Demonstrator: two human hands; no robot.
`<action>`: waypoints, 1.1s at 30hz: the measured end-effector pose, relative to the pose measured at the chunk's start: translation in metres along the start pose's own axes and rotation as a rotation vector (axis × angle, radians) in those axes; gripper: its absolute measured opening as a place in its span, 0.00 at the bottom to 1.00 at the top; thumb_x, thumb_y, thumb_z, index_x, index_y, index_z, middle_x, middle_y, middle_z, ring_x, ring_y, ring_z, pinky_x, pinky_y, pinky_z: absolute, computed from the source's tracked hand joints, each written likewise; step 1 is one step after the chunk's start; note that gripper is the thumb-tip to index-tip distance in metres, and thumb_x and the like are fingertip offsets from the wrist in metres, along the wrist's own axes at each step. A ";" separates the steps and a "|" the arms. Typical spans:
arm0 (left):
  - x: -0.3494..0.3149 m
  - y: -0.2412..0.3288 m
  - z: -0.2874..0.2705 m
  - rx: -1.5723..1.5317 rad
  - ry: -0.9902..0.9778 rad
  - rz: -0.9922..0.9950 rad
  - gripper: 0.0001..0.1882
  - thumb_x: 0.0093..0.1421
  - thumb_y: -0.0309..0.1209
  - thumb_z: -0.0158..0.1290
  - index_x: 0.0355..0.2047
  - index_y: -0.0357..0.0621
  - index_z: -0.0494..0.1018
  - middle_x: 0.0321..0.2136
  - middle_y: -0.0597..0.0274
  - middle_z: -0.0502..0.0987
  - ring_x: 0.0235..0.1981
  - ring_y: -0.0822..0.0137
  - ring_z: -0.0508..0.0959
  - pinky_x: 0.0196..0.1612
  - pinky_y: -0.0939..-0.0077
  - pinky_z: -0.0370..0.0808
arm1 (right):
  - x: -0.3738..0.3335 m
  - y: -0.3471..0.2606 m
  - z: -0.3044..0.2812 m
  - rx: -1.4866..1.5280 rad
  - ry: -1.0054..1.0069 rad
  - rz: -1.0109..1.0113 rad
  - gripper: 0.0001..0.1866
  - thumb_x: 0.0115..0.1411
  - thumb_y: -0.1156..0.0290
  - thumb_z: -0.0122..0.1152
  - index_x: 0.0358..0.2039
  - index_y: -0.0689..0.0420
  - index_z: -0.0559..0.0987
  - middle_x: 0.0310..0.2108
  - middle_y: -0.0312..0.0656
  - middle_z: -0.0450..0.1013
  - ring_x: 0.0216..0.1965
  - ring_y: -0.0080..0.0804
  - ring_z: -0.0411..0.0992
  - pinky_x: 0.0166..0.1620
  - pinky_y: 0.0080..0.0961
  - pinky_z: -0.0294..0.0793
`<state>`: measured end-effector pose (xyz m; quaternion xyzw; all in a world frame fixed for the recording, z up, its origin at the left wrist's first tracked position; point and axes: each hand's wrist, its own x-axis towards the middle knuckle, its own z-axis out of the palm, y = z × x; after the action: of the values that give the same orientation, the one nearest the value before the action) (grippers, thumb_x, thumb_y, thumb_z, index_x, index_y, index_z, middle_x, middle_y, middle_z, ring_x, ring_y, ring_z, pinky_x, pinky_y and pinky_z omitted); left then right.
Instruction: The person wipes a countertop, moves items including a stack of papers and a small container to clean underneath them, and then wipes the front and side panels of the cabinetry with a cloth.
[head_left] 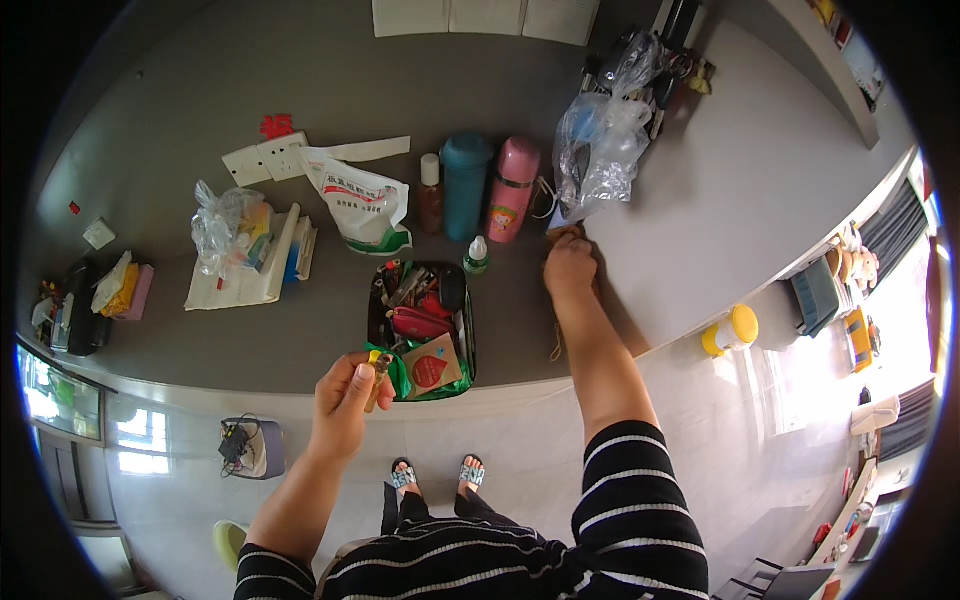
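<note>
My left hand (343, 397) is closed around a small yellow lighter (379, 366), held upright at the counter's front edge. Just right of it lies an open black-edged case (472, 350) packed with small items, among them a red pouch (420, 323), a brown paper packet with a red drop shape (432, 367) and green plastic (462, 384). My right hand (571, 268) reaches far forward, its fingers curled at a brownish thing (562, 231) they mostly cover. Beside that hand stands a pink thermos (513, 190); a clear plastic bag (605, 145) is just beyond.
Along the back stand a teal bottle (465, 188), a brown bottle with white cap (430, 195), a small green dropper bottle (476, 257) and a white pouch (360, 205). Papers (235, 285) lie left. A yellow-and-white canister (731, 330) is past the counter's right edge.
</note>
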<state>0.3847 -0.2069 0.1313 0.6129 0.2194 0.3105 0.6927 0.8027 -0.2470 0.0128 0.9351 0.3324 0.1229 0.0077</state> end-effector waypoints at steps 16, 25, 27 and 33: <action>0.009 0.006 0.008 -0.098 0.004 -0.027 0.17 0.70 0.40 0.43 0.42 0.36 0.72 0.23 0.63 0.72 0.24 0.73 0.70 0.32 0.76 0.69 | -0.008 0.017 -0.089 -0.050 -0.625 -0.150 0.24 0.48 0.58 0.59 0.45 0.54 0.81 0.49 0.47 0.76 0.52 0.41 0.74 0.51 0.35 0.74; 0.011 0.013 0.003 -0.112 -0.023 -0.039 0.15 0.71 0.38 0.43 0.44 0.39 0.71 0.28 0.62 0.74 0.28 0.74 0.71 0.35 0.78 0.69 | -0.187 0.078 -0.159 -0.089 -0.813 -0.493 0.17 0.46 0.58 0.60 0.34 0.53 0.82 0.38 0.44 0.78 0.43 0.46 0.76 0.45 0.40 0.76; 0.014 0.009 0.002 -0.045 -0.032 0.035 0.15 0.71 0.37 0.42 0.46 0.39 0.71 0.30 0.61 0.76 0.30 0.73 0.72 0.37 0.77 0.70 | -0.168 0.070 -0.169 -0.118 -0.576 -0.477 0.18 0.47 0.58 0.60 0.36 0.53 0.81 0.39 0.46 0.77 0.41 0.47 0.76 0.45 0.40 0.76; 0.027 0.004 0.025 -0.224 -0.104 -0.040 0.17 0.72 0.39 0.40 0.50 0.40 0.69 0.35 0.61 0.75 0.35 0.72 0.74 0.43 0.73 0.72 | -0.081 0.050 -0.092 0.122 -0.001 -0.277 0.18 0.52 0.59 0.59 0.43 0.51 0.79 0.41 0.45 0.74 0.43 0.48 0.73 0.41 0.46 0.76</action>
<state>0.4207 -0.2056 0.1412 0.5423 0.1592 0.2870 0.7734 0.7516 -0.3430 0.0885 0.8790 0.4651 0.0998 -0.0323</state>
